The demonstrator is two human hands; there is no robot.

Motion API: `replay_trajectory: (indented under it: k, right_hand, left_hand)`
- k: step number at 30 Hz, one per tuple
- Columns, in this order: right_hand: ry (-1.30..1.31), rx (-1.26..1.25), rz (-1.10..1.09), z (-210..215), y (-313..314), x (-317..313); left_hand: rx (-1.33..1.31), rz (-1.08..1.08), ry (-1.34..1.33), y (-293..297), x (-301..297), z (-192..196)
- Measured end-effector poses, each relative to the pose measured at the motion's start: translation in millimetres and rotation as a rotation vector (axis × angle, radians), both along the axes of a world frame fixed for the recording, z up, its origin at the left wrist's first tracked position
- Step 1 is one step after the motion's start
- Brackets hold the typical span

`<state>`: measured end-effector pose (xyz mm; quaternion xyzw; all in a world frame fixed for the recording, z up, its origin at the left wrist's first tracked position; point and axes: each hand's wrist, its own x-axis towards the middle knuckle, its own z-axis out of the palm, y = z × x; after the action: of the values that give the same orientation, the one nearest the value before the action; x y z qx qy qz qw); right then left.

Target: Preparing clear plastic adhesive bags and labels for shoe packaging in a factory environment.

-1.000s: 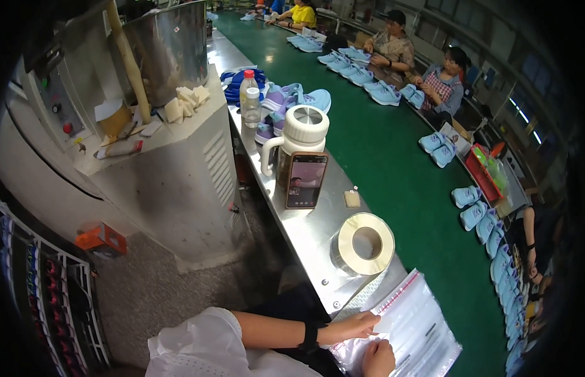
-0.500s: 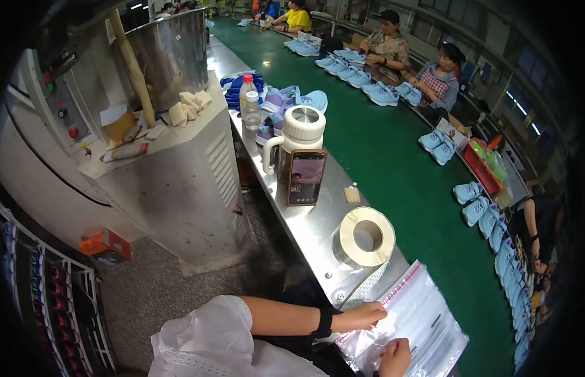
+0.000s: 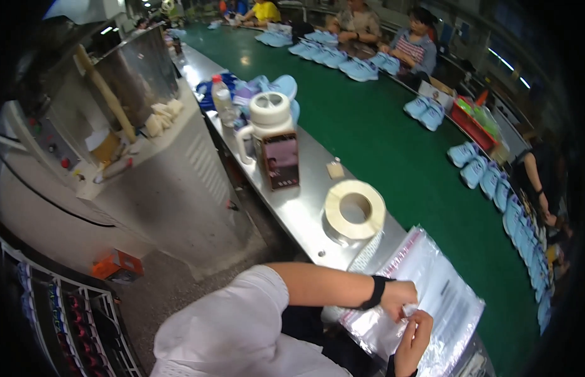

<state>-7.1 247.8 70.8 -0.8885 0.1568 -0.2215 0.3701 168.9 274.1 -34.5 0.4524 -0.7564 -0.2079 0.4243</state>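
Note:
A stack of clear plastic bags (image 3: 440, 292) with a reddish strip along one edge lies on the metal ledge at the lower right. Over it my left hand (image 3: 400, 298), with a black wristband, is closed, its fingers bent toward my right hand (image 3: 414, 341). The right thumb and fingers pinch together beside it. Between the fingertips of both hands shows a small crumpled whitish piece (image 3: 410, 310); whether it is film or paper I cannot tell. Just beyond the bags, a large roll of cream-coloured labels (image 3: 335, 217) rests on the ledge.
A phone (image 3: 281, 161) leans against a white jug (image 3: 271, 113) on the ledge, near bottles (image 3: 225, 105). A green conveyor belt (image 3: 368, 132) runs alongside, with light-blue shoes (image 3: 424, 113) on its far side and people seated there. A metal machine cabinet (image 3: 160, 195) stands left.
The view has shifted. My hands have come together over the bags, and a small whitish piece now shows between their fingertips.

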Motion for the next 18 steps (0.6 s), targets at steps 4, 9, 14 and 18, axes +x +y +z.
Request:
replay_trajectory:
  k: [4,9,14,18]
  right_hand:
    - [0.152,0.053,0.121,-16,5,-12]
    - [0.304,-0.182,0.154,-18,16,-8]
    - [0.298,-0.242,0.092,-45,6,-8]
    - [0.187,-0.391,0.012,-25,31,7]
  left_hand:
    - [0.953,0.123,1.589,10,-33,18]
    - [0.890,0.034,1.727,54,-31,66]
    - [0.703,0.004,1.667,104,-33,70]
    - [0.694,0.049,1.847,114,-35,50]
